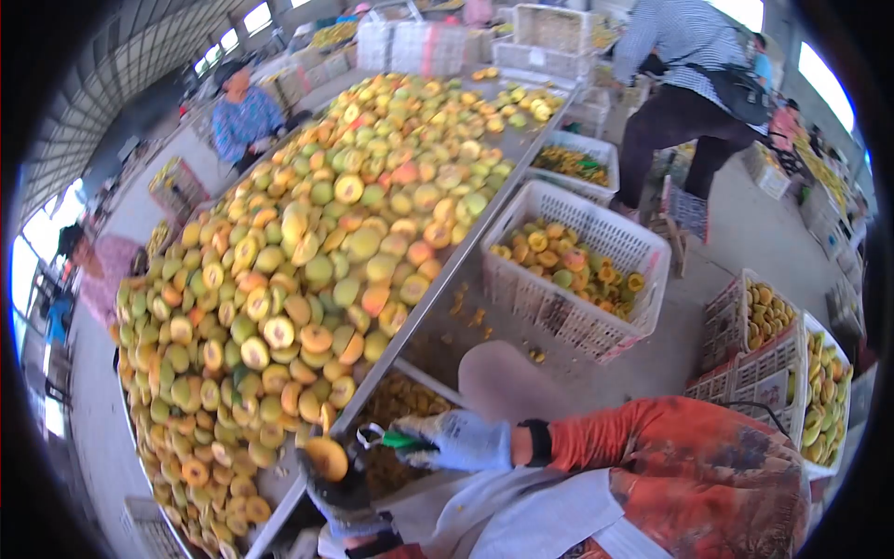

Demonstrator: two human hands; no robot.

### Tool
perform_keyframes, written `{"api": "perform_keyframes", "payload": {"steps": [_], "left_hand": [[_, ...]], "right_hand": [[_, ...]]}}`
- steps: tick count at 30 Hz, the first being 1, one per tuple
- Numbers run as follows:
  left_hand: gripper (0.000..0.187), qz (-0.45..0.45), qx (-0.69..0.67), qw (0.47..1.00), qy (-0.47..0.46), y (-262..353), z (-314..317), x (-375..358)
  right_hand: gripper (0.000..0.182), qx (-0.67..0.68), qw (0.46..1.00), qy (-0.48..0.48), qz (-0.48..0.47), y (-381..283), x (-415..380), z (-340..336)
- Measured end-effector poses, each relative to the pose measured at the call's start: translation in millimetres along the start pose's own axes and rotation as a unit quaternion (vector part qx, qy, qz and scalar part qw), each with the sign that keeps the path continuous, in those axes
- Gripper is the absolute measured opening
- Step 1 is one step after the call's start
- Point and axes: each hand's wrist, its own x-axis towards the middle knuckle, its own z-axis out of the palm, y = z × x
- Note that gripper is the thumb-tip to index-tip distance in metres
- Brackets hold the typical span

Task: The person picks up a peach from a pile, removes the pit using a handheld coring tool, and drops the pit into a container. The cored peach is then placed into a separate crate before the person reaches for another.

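My left hand (343,494), in a dark-palmed work glove, holds a yellow peach half (328,458) with its cut face up, at the metal edge of the table. Close on its right, my right hand (456,442) in a light blue glove is closed round a green-handled pitting tool (402,439). The tool's curved metal tip (371,434) points toward the peach half, apart from it. Beyond both hands a large heap of peaches (307,270), some showing cut faces, covers the sorting table. Under my hands a container of small brownish-yellow pieces (402,396) is partly hidden.
A white crate (643,270) of peach halves stands on the floor to the right, with a second crate (596,149) behind it. More filled crates (824,391) stand at far right. Co-workers (244,116) sit across the table; another person (689,84) bends over at upper right.
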Motion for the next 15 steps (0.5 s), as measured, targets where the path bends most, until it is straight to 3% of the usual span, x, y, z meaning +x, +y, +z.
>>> {"api": "perform_keyframes", "payload": {"steps": [1,2,4,6,7,8,14,15], "left_hand": [[0.050,-0.026,-0.032,0.998,-0.039,0.6,13.3,-4.7],[0.050,0.048,0.064,0.996,0.043,5.6,55.4,-22.2],[0.051,0.054,0.034,0.998,0.008,-3.6,30.0,-7.7],[0.050,0.071,0.101,0.992,0.011,-2.1,49.5,-22.3],[0.048,0.109,0.155,0.982,0.019,-0.3,67.4,-32.6],[0.046,0.029,0.061,0.997,0.031,-2.2,48.0,-19.6],[0.039,0.119,0.167,0.978,0.047,-5.6,55.8,-27.6],[0.037,0.129,0.169,0.974,0.084,-6.0,57.7,-29.9]], "right_hand": [[0.029,0.048,0.999,-0.014,-0.001,-2.8,4.9,-3.1],[0.025,0.014,0.998,0.039,-0.042,-6.7,8.2,-1.5],[0.024,0.030,0.998,0.003,-0.056,-19.0,11.4,-8.3],[0.043,-0.111,0.991,-0.029,-0.066,-22.5,13.3,-10.5],[0.043,-0.106,0.991,-0.033,-0.070,-22.7,14.5,-8.3],[0.043,-0.144,0.986,-0.031,-0.074,-22.7,15.5,-6.2],[0.040,-0.205,0.972,0.005,-0.118,-22.7,18.8,5.9],[0.039,-0.204,0.972,0.003,-0.118,-22.9,18.8,8.4]]}}
